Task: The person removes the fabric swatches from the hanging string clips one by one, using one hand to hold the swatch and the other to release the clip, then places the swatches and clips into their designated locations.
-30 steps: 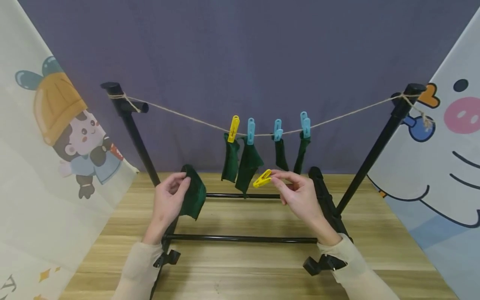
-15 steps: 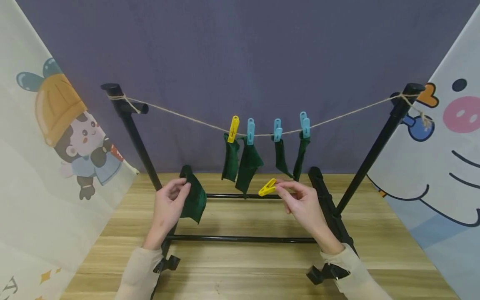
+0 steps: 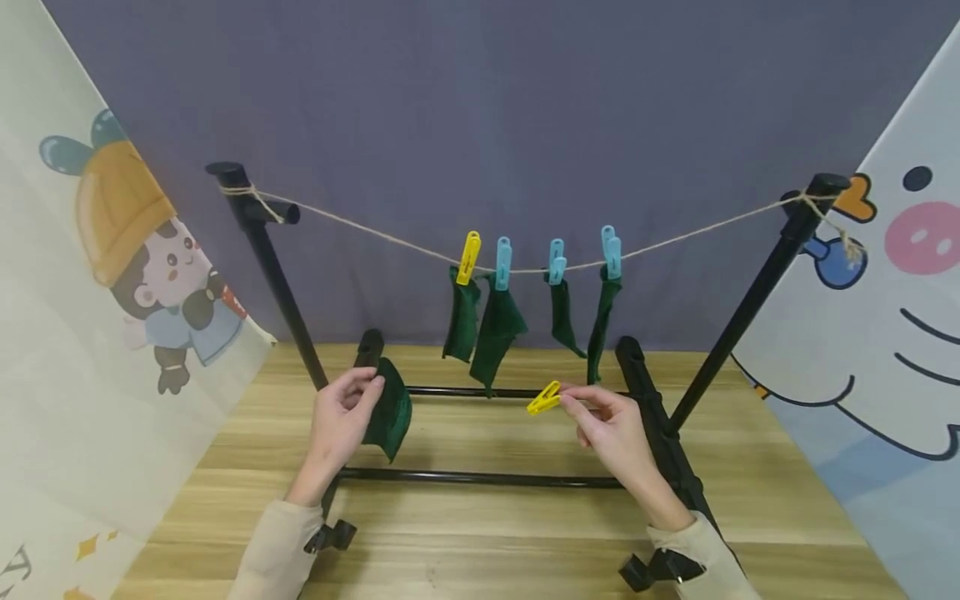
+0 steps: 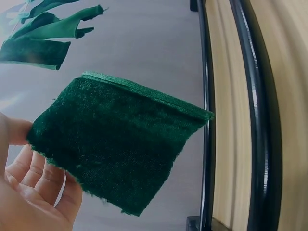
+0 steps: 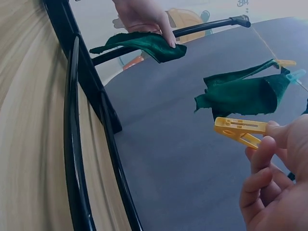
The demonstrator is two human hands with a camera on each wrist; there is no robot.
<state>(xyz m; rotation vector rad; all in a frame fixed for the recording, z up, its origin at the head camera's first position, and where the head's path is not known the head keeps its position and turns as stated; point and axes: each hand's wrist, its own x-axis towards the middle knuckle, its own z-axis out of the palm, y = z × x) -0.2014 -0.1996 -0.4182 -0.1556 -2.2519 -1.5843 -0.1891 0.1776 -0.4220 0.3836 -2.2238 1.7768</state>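
Cloth left of the frame's centre looks light and limp, best held by an edge, where I see the left hand pinching it, while the right hand, right of centre, pinches a springy-looking peg by its splayed ends.

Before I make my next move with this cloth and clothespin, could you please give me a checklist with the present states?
1. Left grip on the loose green cloth: ok, pinched at its edge.
2. Right grip on the loose yellow clothespin: ok.
3. Loose green cloth on the string: not ok, held apart from it.
4. Bare string left of the hung yellow clothespin: ok.
5. Right knot tight: cannot tell.
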